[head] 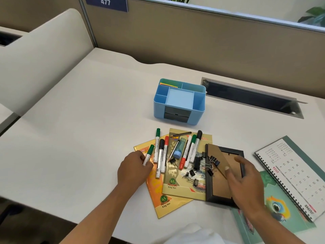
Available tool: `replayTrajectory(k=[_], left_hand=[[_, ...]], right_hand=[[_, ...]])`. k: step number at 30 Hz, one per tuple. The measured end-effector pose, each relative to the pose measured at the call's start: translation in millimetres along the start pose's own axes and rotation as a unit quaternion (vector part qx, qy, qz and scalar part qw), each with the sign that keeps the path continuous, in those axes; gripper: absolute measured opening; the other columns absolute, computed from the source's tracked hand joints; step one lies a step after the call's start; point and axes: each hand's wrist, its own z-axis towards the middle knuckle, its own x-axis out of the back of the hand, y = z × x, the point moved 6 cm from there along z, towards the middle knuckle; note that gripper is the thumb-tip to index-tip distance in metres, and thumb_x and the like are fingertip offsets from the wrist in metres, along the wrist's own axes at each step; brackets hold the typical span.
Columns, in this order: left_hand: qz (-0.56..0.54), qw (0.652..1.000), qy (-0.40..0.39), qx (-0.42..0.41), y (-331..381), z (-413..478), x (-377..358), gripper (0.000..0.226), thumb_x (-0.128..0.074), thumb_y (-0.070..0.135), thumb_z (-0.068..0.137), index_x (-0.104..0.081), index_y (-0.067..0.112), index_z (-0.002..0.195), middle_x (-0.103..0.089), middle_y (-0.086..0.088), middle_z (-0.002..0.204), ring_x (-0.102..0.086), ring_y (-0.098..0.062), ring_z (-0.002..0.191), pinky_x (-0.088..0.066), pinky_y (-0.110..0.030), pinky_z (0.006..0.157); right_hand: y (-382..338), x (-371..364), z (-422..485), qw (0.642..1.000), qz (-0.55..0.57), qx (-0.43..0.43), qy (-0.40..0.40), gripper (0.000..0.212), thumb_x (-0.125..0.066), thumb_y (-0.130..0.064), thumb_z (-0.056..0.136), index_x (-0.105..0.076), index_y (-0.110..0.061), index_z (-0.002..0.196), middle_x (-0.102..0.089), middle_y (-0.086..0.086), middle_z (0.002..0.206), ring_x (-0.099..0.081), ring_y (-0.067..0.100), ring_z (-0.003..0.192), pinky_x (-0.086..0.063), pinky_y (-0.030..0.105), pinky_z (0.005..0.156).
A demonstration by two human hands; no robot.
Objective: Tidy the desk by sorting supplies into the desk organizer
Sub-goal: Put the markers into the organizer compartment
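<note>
Head view, left hand [134, 167]: pinching green-capped marker [149, 154] by the barrel, above orange notebook [158, 194].
Right hand [246, 176]: fingers spread over picture frame [224, 175]; contact uncertain.
Desk organizer [179, 101]: beyond the pile, well apart from both hands.
Recommended handling: lift clear of neighbouring markers, lower upright into a rear compartment.
Legible: "65 King Size" on the notebook; "JUNE", "2026" on calendar [290, 171]; "477" on sign [105, 2].

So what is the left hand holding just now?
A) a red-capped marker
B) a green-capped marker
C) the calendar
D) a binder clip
B: the left hand has its fingers curled round a green-capped marker at the left edge of the pile, while the right hand lies open over the black frame.
</note>
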Motion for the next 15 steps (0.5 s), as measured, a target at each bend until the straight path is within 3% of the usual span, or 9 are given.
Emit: replayTrajectory(k=[2,5,6,11,15], left_hand=[[-0.009,1.0,0.018,0.0,-1,-2,6,0.013,-0.066,0.038,0.082,-0.058,0.028,0.083,-0.057,0.012,0.073,-0.055,-0.008,0.064,-0.036,-0.023,0.05],[-0.043,0.998,0.048,-0.017,4,-7,17,0.015,-0.067,0.04,0.081,-0.056,0.032,0.087,-0.057,0.014,0.077,-0.055,-0.009,0.069,-0.04,-0.024,0.054],[-0.062,0.996,0.055,-0.027,7,-10,20,0.014,-0.068,0.039,0.08,-0.057,0.032,0.086,-0.057,0.014,0.077,-0.056,-0.009,0.069,-0.042,-0.025,0.055],[-0.121,0.98,0.024,-0.157,42,-29,21,0.014,-0.069,0.036,0.079,-0.062,0.031,0.091,-0.059,0.015,0.08,-0.057,-0.006,0.067,-0.048,-0.024,0.057],[-0.126,0.95,-0.034,-0.283,73,-45,17,0.02,-0.06,0.043,0.082,-0.064,0.029,0.097,-0.056,0.016,0.085,-0.056,-0.004,0.075,-0.049,-0.022,0.061]], right_hand=[[-23,-6,-4,0.999,0.03,0.027,-0.012,0.031,-0.069,-0.025,0.087,-0.062,-0.025,0.117,-0.061,-0.011,0.108,-0.06,0.014,0.09,-0.049,0.031,0.08],[-50,-19,-13,0.991,0.11,0.033,-0.067,0.021,-0.07,-0.014,0.088,-0.067,-0.022,0.107,-0.066,-0.013,0.1,-0.062,-0.001,0.094,-0.043,0.003,0.072],[-59,-25,-16,0.986,0.131,0.035,-0.094,0.018,-0.07,-0.012,0.088,-0.068,-0.02,0.104,-0.068,-0.012,0.097,-0.063,-0.002,0.09,-0.044,0.001,0.07],[-92,-56,-28,0.942,0.214,0.014,-0.26,0.024,-0.071,-0.022,0.088,-0.065,-0.028,0.11,-0.071,-0.004,0.084,-0.066,0.016,0.075,-0.052,0.021,0.058],[-107,-62,-29,0.917,0.262,0.009,-0.301,0.023,-0.071,-0.024,0.086,-0.067,-0.029,0.109,-0.068,-0.001,0.074,-0.062,0.016,0.061,-0.047,0.027,0.051]])
